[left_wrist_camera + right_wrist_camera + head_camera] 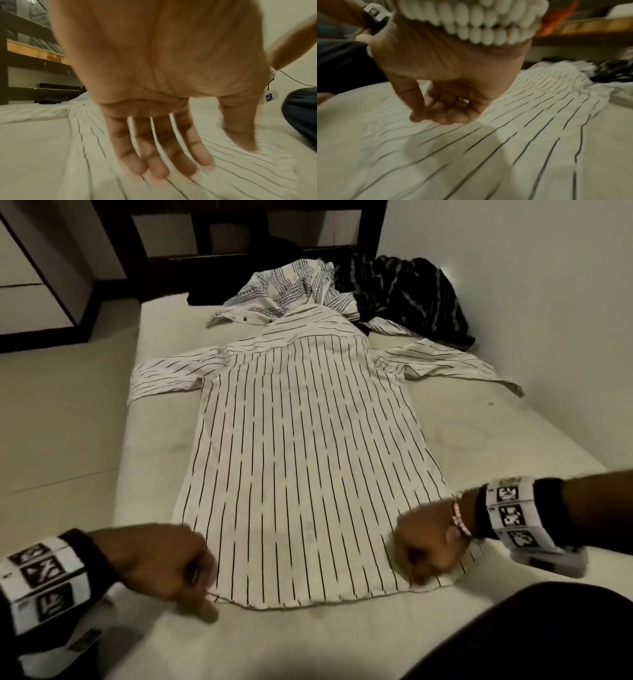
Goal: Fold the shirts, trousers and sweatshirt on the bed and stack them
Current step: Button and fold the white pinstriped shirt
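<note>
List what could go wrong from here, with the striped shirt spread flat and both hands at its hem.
1. The right sleeve lies crumpled toward the wall; folding it as it is could trap creases.
2. The shirt's collar overlaps the patterned shirt in the pile, so lifting the collar end may drag that one along.
3. The left hand has straight fingers over the hem while the right hand is curled; uneven pulling could skew the shirt.
</note>
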